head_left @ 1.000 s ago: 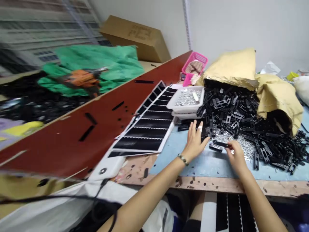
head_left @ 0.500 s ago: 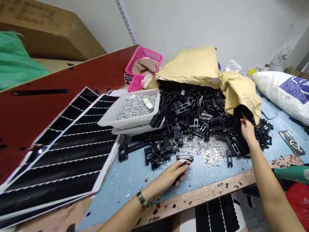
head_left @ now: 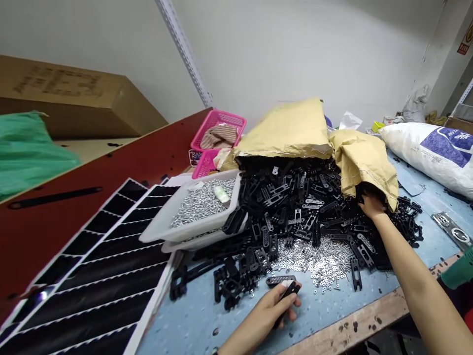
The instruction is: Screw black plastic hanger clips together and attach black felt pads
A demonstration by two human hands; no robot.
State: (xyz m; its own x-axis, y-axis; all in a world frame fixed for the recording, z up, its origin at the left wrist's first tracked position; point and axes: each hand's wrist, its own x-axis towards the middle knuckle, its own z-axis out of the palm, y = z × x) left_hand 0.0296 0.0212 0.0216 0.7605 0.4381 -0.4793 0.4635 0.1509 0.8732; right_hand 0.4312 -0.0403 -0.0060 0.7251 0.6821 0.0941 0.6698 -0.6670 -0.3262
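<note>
A slim black plastic part (head_left: 285, 301) is gripped between the thumb and fingers of my left hand (head_left: 266, 309), low over the blue tabletop. Just beyond those fingertips lies a flat black slotted piece (head_left: 280, 280). My right hand (head_left: 372, 207) reaches into the mouth of the smaller yellow paper bag (head_left: 364, 155); the bag's shadow and black parts hide its fingers. Between the hands spreads a heap of black plastic parts (head_left: 288, 197), spilling from under the larger yellow bag (head_left: 286, 128). Silver nuts and screws (head_left: 323, 264) lie loose at the heap's front.
A white plastic tub (head_left: 201, 222) full of screws stands left of the heap. Black scalloped strips on white sheets (head_left: 107, 276) cover the left side. Pink baskets (head_left: 236, 129) stand behind, a white sack (head_left: 414, 143) at right. A metal plate (head_left: 451, 230) lies near the right edge.
The view has tilted up, so the table sits lower in it. My right hand has gone deeper into the small bag's mouth. My left hand still holds the black part, now angled upward.
</note>
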